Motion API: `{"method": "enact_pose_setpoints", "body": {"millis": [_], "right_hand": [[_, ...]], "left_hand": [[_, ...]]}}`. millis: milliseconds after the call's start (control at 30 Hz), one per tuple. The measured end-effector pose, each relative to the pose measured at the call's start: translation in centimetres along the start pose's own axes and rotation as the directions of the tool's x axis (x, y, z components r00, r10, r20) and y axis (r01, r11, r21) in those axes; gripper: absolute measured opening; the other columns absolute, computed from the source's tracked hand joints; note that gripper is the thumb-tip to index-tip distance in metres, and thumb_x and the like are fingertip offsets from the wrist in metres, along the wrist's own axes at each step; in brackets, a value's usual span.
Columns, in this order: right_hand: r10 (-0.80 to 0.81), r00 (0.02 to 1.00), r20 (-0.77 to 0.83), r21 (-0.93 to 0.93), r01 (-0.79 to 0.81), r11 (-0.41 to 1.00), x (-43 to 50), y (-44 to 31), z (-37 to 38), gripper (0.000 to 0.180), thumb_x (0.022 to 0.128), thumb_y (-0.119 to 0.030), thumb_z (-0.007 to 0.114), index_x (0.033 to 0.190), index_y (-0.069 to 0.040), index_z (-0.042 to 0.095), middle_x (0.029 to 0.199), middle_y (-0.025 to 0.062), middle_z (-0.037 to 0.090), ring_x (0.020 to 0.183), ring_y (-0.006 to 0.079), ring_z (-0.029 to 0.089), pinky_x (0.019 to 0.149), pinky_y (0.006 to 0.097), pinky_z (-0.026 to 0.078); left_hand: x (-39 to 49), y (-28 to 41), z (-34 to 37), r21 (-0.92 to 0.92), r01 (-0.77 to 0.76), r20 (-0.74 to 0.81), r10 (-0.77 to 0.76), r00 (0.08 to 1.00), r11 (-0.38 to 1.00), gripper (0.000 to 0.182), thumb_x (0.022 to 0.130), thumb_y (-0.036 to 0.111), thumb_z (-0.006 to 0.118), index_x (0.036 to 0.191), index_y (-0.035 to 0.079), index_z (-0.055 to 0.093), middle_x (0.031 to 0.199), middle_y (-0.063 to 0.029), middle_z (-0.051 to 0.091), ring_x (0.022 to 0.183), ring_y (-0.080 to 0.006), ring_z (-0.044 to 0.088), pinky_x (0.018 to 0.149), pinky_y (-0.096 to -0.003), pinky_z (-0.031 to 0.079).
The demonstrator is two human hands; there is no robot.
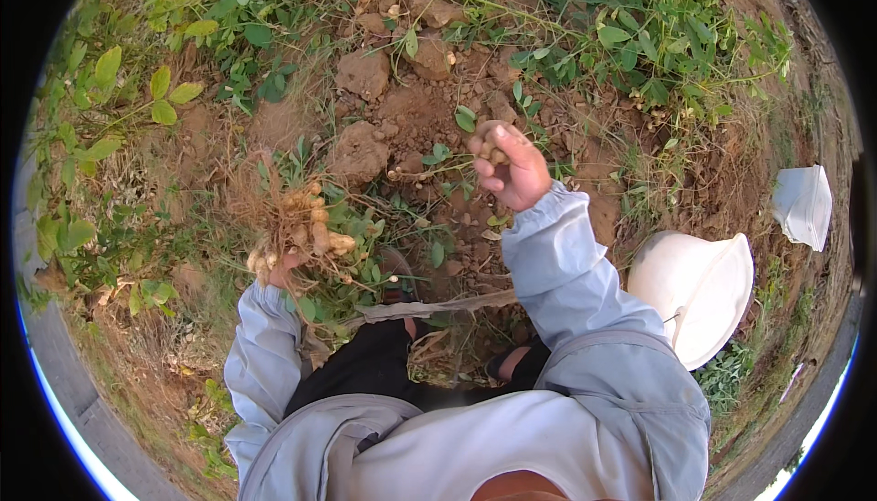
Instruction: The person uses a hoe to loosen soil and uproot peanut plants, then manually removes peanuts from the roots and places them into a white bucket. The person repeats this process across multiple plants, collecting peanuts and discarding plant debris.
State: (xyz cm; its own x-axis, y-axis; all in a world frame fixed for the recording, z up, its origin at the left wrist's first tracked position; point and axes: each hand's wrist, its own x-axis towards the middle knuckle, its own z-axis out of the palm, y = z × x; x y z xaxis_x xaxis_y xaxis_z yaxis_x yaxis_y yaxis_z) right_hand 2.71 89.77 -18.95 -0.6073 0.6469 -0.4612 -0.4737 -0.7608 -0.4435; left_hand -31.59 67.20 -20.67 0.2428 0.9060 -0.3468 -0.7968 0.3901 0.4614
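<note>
My left hand [286, 269] grips an uprooted peanut plant, its fingers mostly hidden behind the roots. Thin brown roots [270, 193] point away from me, and a cluster of pale peanut pods [318, 223] hangs among them. Green leaves of the plant [353, 223] spread to the right of this hand. Over bare soil, my right hand [512, 169] is curled around several loose peanut pods [491, 149], held between fingers and palm. A thin stem reaches this hand from the left.
A white bucket [678, 288] with a wire handle leans beside my right arm. Farther right lies a pale plastic container [801, 203]. Reddish clods [363, 148] cover the ground ahead, between leafy peanut plants [644, 35] and yellowing foliage [164, 93]. Paving [103, 419] borders the left.
</note>
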Motion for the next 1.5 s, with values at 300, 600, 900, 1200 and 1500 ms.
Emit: {"method": "enact_pose_setpoints", "body": {"millis": [300, 600, 900, 1200, 1500], "right_hand": [[-0.816, 0.53, -0.229, -0.832, 0.329, 0.447, -27.7, -17.0, -7.5, 0.027, 0.097, -0.023, 0.044, 0.115, -0.004, 0.051, 0.092, 0.0057, 0.059, 0.058, 0.0062, 0.049, 0.041, 0.0173, 0.037], [-0.478, 0.875, -0.071, -0.971, 0.049, 0.234, -20.9, -8.1, -2.0, 0.024, 0.084, -0.005, 0.06, 0.108, 0.0, 0.057, 0.099, 0.012, 0.061, 0.088, 0.0181, 0.06, 0.077, 0.0267, 0.048], [-0.071, 0.831, 0.552, -0.824, 0.529, -0.204, -1.9, 5.3, 15.2, 0.035, 0.076, -0.035, 0.069, 0.088, -0.005, 0.057, 0.078, 0.0143, 0.063, 0.073, 0.0336, 0.062, 0.063, 0.0418, 0.049], [0.327, 0.904, 0.276, -0.719, -0.031, 0.694, -5.6, 2.0, 9.7, 0.028, 0.086, -0.025, 0.062, 0.102, -0.002, 0.055, 0.084, 0.0062, 0.063, 0.071, 0.0116, 0.058, 0.059, 0.0253, 0.047], [-0.023, 0.854, 0.52, -0.693, 0.438, 0.573, -2.8, 6.7, 10.4, 0.06, 0.078, -0.029, 0.074, 0.118, 0.005, 0.045, 0.103, 0.0185, 0.06, 0.095, 0.0229, 0.058, 0.085, 0.0342, 0.046]], "left_hand": [[-0.4, 3.4, -4.3, 0.259, 0.071, -0.15, -0.033, 0.988, 0.963, 0.065, 0.074, 0.013, 0.069, 0.13, -0.003, 0.039, 0.129, -0.0225, 0.047, 0.116, -0.0347, 0.05, 0.098, -0.0448, 0.044], [4.9, 2.7, 2.7, 0.122, -0.185, 0.2, 0.158, 0.967, 0.975, 0.061, 0.069, 0.019, 0.07, 0.12, -0.003, 0.045, 0.11, -0.0196, 0.057, 0.104, -0.0345, 0.056, 0.09, -0.0452, 0.047], [3.8, -0.4, 5.6, 0.153, -0.255, -0.03, 0.262, 0.965, 0.955, 0.063, 0.072, 0.021, 0.059, 0.127, -0.006, 0.043, 0.118, -0.0198, 0.056, 0.106, -0.0307, 0.057, 0.091, -0.0387, 0.049], [4.2, 1.1, 6.5, 0.373, -0.221, 0.203, 0.153, 0.967, 0.901, 0.046, 0.073, 0.047, 0.067, 0.086, 0.004, 0.054, 0.075, -0.0055, 0.055, 0.064, -0.0189, 0.047, 0.06, -0.0338, 0.037], [2.5, -0.3, 2.5, 0.425, 0.191, -0.114, -0.157, 0.981, 0.885, 0.06, 0.084, 0.024, 0.067, 0.134, 0.003, 0.04, 0.129, -0.0115, 0.05, 0.114, -0.0215, 0.052, 0.098, -0.0358, 0.045]]}}
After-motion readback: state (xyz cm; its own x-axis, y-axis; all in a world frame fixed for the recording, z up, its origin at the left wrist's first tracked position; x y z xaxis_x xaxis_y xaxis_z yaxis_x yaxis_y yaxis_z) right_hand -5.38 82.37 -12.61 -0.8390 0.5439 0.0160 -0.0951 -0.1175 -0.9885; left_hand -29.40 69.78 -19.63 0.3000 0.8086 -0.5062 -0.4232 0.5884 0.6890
